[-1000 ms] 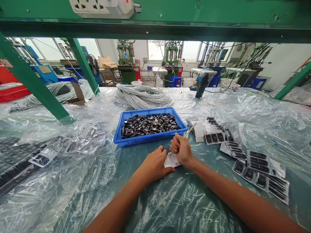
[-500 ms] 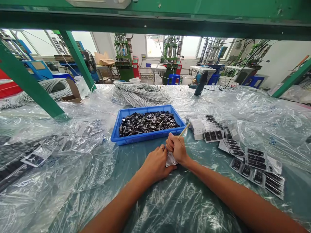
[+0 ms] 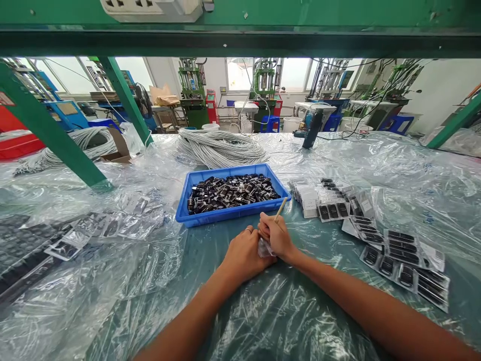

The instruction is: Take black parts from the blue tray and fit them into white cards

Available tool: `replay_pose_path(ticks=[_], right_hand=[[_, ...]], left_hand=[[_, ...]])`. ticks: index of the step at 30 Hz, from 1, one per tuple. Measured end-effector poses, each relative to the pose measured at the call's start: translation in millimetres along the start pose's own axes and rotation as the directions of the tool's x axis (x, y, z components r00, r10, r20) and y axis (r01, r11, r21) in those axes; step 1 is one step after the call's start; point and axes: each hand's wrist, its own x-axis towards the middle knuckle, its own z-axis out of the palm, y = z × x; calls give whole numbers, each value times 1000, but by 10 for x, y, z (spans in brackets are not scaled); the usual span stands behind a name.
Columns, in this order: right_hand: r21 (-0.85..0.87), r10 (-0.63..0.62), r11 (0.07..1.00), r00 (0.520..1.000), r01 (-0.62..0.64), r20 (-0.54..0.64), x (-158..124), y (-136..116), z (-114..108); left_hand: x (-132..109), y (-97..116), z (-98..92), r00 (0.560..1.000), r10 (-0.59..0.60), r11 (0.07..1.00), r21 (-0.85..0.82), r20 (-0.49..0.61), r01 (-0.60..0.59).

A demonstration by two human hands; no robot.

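Note:
My right hand [image 3: 276, 235] is closed round a thin, light wooden stick [image 3: 281, 208], whose upper end points up and slightly right. Its fist meets my left hand [image 3: 246, 253], which wears a ring and is curled over a small clear plastic packet [image 3: 265, 248]. Only part of that packet shows between the two hands, and its contents are hidden. Just beyond them stands a blue plastic tray [image 3: 233, 214], heaped with small black pieces [image 3: 233, 193] that carry pale markings.
Clear packs of black pieces [image 3: 406, 276] spread over the right side. More clear packets [image 3: 131, 220] and dark rows lie left. A grey cable coil [image 3: 221, 148] rests behind the tray. Green posts [image 3: 75, 145] and an overhead beam [image 3: 240, 42] frame the plastic-covered table.
The stick stands more upright and its top has shifted left and lower. Both hands stay together around the packet. The whole view has shifted slightly.

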Motion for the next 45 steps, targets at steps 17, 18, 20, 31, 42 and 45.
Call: replay_pose_path(ticks=[17,18,20,31,42,45], right_hand=[[276,20,961,999,-12,-25,11,-198,-195],[273,16,962,999,-8,-29,15,-173,-171],[271,9,962,999,3,-43,14,-124,-124],[182,-38,982,999,44,-38,2,-44,-31],[13,-44,999,994,45,-96,-129,3,4],[-37,-33,999,995,30,-91,-112,22,-12]], left_hand=[[43,-128,37,990,134,978,-164,36,-126],[50,-125,53,992,123,977,-178,19,-118],[60,-103,90,995,101,976,-195,1,-99],[64,-25,166,997,35,964,-259,-63,-50],[45,-3,246,993,24,967,-248,-118,-53],[38,24,226,993,39,977,-206,-109,-61]])
